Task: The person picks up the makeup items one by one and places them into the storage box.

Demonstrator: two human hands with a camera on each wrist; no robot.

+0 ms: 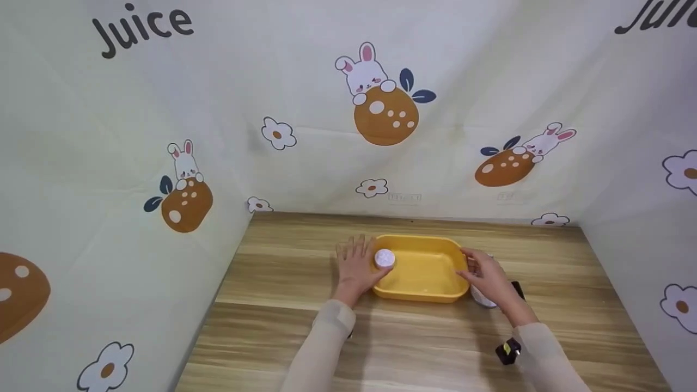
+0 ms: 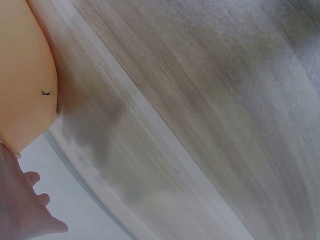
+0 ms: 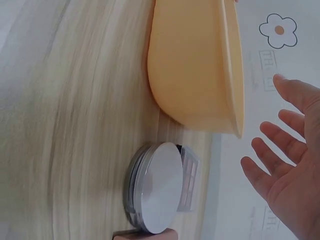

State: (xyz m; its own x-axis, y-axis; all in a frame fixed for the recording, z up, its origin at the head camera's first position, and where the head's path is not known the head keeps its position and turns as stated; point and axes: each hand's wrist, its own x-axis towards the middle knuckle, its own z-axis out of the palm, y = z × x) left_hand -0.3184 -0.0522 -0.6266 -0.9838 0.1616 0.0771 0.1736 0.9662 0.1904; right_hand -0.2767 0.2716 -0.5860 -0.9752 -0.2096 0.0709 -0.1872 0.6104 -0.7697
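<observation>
A yellow plastic tub (image 1: pixel 422 272) stands on the wooden table. Inside its left end is a small white round thing (image 1: pixel 384 258); its kind cannot be told. My left hand (image 1: pixel 356 269) lies along the tub's left side, fingers spread and straight, thumb reaching over the rim beside the white round thing. My right hand (image 1: pixel 484 272) is at the tub's right end, thumb over the rim. In the right wrist view its fingers are spread, with nothing held. Below that wrist sits a round silvery container with a pale flat top (image 3: pixel 162 187).
A clear, flat case (image 3: pixel 189 180) stands behind the round container, and a brown-edged dark object (image 3: pixel 145 235) lies beside it. A small black device (image 1: pixel 507 351) is at my right forearm. Printed cloth walls (image 1: pixel 305 174) enclose the table at the back and sides.
</observation>
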